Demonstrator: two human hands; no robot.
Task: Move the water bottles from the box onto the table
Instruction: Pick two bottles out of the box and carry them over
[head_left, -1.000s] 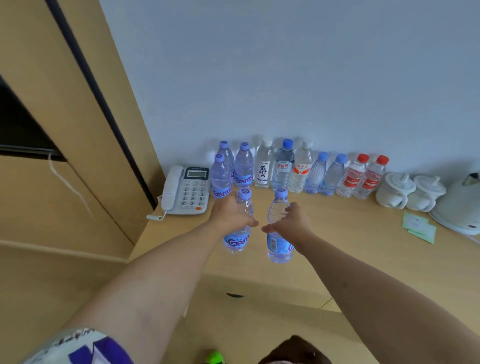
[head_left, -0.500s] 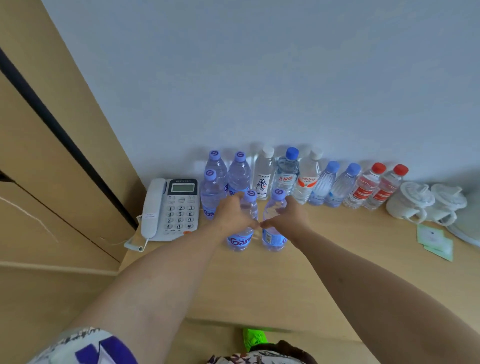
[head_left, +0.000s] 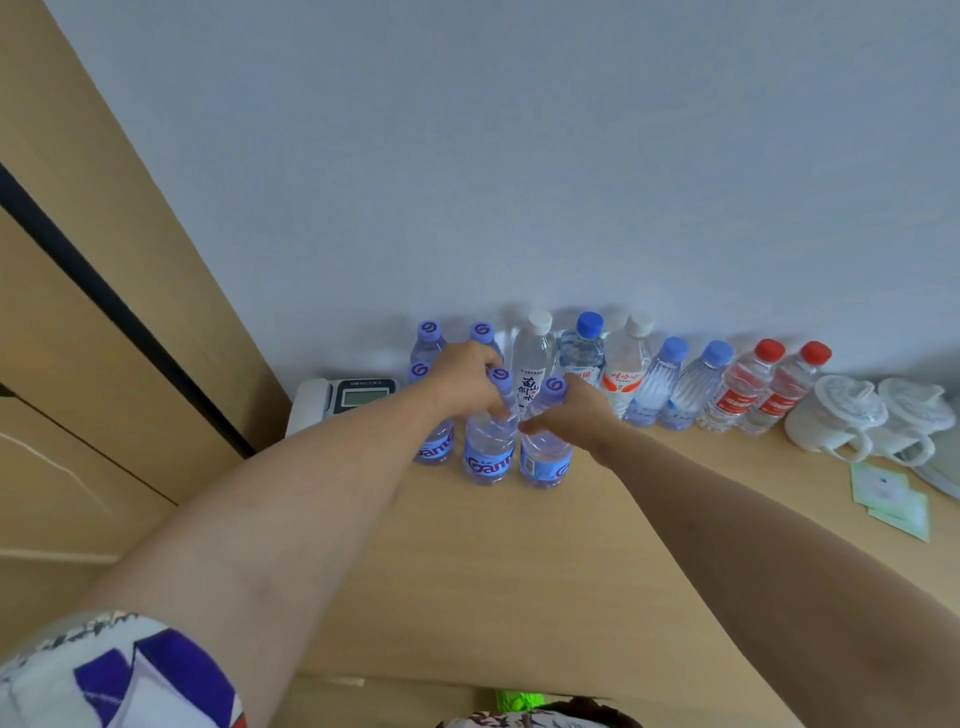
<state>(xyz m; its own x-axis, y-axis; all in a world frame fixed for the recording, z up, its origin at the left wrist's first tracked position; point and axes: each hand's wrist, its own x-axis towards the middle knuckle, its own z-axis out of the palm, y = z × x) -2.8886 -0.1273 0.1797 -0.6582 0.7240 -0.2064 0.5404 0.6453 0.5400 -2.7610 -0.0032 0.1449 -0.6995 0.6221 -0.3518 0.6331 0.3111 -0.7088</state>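
Row of mixed bottles (head_left: 670, 384) along the wall, phone (head_left: 343, 402) left, two white mugs (head_left: 831, 421) right. Left hand (head_left: 462, 382) fingers grip one purple-capped bottle (head_left: 491, 447), right hand (head_left: 582, 415) grips its neighbour (head_left: 545, 452), both upright on the wooden worktop (head_left: 519, 561)
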